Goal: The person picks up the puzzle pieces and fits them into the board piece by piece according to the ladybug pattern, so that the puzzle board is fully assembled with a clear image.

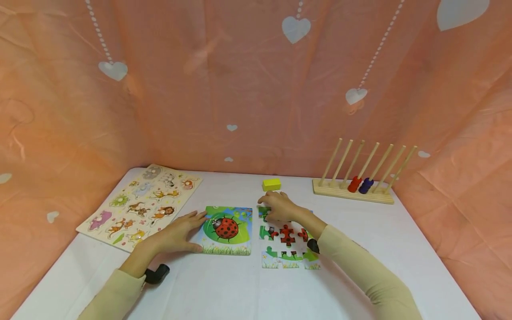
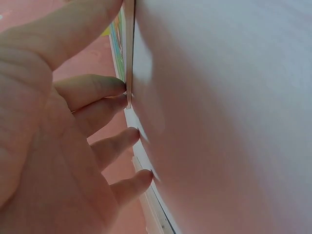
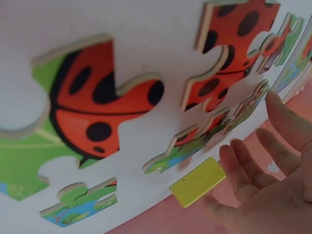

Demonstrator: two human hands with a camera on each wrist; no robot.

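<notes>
A square ladybug picture board (image 1: pixel 226 229) lies flat at the middle of the table. My left hand (image 1: pixel 180 233) rests along its left side, fingers and thumb spread and fairly straight, with fingertips right at the wooden edge in the left wrist view. To the board's right, several jigsaw pieces are laid out apart in rows, among them a red spotted body piece (image 1: pixel 287 235) and a red-and-green piece (image 3: pixel 87 100). Over the far left part of these rows, my right hand (image 1: pixel 279 207) reaches with loosely bent fingers and nothing visible in them. It partly hides the far row in the head view.
A yellow block (image 1: pixel 272 184) sits just beyond the right hand. At the left lies an animal peg puzzle board (image 1: pixel 146 202). A wooden peg rack (image 1: pixel 352 192) with red and purple pieces stands at the back right. A pink curtain (image 1: pixel 256 89) encloses the white table.
</notes>
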